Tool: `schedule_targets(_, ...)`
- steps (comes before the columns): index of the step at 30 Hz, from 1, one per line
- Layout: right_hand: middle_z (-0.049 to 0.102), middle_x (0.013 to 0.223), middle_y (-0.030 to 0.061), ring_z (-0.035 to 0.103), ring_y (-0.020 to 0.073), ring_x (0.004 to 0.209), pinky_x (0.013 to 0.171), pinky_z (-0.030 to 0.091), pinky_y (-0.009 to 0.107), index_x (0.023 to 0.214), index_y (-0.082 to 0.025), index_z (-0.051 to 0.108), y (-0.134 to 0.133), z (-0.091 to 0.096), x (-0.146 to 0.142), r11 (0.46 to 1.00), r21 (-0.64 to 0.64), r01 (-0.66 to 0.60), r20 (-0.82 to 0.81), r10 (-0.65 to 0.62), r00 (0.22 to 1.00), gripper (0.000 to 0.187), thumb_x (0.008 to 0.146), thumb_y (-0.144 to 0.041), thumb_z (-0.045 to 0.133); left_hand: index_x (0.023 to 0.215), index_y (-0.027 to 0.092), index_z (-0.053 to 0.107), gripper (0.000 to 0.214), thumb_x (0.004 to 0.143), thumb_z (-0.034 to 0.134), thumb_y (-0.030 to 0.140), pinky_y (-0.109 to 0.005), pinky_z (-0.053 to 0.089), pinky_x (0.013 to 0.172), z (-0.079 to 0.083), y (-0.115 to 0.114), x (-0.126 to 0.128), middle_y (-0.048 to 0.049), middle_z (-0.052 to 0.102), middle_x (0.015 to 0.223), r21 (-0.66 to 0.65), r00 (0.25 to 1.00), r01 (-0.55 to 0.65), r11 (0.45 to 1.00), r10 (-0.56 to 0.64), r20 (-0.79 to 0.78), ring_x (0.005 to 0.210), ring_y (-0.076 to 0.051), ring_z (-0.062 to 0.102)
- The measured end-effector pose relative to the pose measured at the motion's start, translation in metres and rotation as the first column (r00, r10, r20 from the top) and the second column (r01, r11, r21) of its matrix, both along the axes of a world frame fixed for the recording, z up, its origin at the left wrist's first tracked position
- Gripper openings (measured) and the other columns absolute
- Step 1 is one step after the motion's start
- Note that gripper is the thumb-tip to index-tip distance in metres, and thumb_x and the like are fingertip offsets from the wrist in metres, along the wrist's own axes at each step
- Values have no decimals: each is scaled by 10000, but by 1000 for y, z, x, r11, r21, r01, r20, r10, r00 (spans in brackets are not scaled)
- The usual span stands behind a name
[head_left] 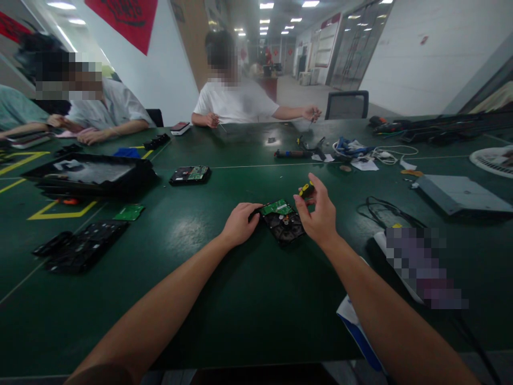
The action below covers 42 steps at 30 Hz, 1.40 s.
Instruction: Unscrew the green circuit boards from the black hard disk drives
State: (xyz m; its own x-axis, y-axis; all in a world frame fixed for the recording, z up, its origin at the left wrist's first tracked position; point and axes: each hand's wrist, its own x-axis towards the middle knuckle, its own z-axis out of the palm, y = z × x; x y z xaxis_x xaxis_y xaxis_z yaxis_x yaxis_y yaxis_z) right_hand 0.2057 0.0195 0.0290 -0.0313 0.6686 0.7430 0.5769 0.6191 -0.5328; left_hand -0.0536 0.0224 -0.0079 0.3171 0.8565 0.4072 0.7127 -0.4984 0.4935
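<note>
Green worktop (208, 315) spread across most of the frame, viewed remotely through my head camera. Black hard drive (286, 227) lay at frame centre, a green circuit board (276, 207) along its upper edge. I noted the left hand (241, 224) touching its upper-left corner; whether it gripped or only steadied, I could not tell. Right hand (320, 214), beside the drive's right edge, grasped a yellow-and-black tool (306, 190) between thumb and fingers. Second drive (189, 175) sat apart, left of upper centre. At left I logged a black tray (136, 171) and, below it, black plastic parts (90, 243). Grey metal box (467, 193) stood at right. Across the worktop, upper centre, sat a person in a white shirt (244, 101).
</note>
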Motion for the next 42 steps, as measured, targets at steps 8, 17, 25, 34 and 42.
schedule_targets(8, 555, 1515, 104, 706, 293, 1105, 909, 653, 516, 1618, -355, 316, 2, -2, 0, 999, -27, -39, -59, 38, 998, 682, 996, -337, 597, 1308, 240, 677, 349, 976, 584, 190, -454, 524, 1068, -1, 1, 0, -63, 735, 1232, 1, 1000, -1, 1000, 1, 0, 1192, -254, 640)
schedule_targets(17, 601, 1454, 89, 700, 286, 1123, 882, 662, 489, 1634, -385, 284, 0, 0, -2, 997, -22, -75, -10, 74, 997, 648, 1034, -332, 522, 1305, 233, 675, 346, 976, 579, 186, -454, 517, 1073, -1, 1, 0, -63, 736, 1234, 8, 1000, 5, 1000, -5, -2, 1192, -253, 638)
schedule_targets(25, 605, 1449, 83, 707, 294, 1093, 861, 671, 502, 1573, -382, 407, 0, 3, -1, 999, -7, -40, -33, 39, 999, 595, 1008, -358, 590, 1294, 232, 679, 335, 975, 585, 193, -459, 521, 1069, 1, 0, 0, -66, 738, 1224, 0, 1000, 1, 1000, -1, 0, 1183, -256, 643)
schedule_targets(34, 631, 1387, 73, 691, 300, 1116, 847, 677, 506, 1525, -382, 479, -2, 11, -1, 991, -76, -108, -77, 102, 992, 562, 985, -389, 634, 1297, 241, 681, 343, 974, 577, 192, -469, 521, 1077, 2, 0, 1, -62, 738, 1226, -8, 1000, -10, 1000, 10, -5, 1194, -261, 643)
schedule_targets(42, 695, 1180, 51, 740, 211, 1037, 728, 689, 346, 1357, -348, 589, -11, 19, -8, 930, -149, -337, -365, 265, 892, 336, 1080, -453, 433, 1303, 238, 680, 351, 973, 574, 182, -466, 525, 1068, 1, 0, 1, -66, 736, 1241, -9, 1000, -2, 1000, 1, -20, 1193, -263, 641)
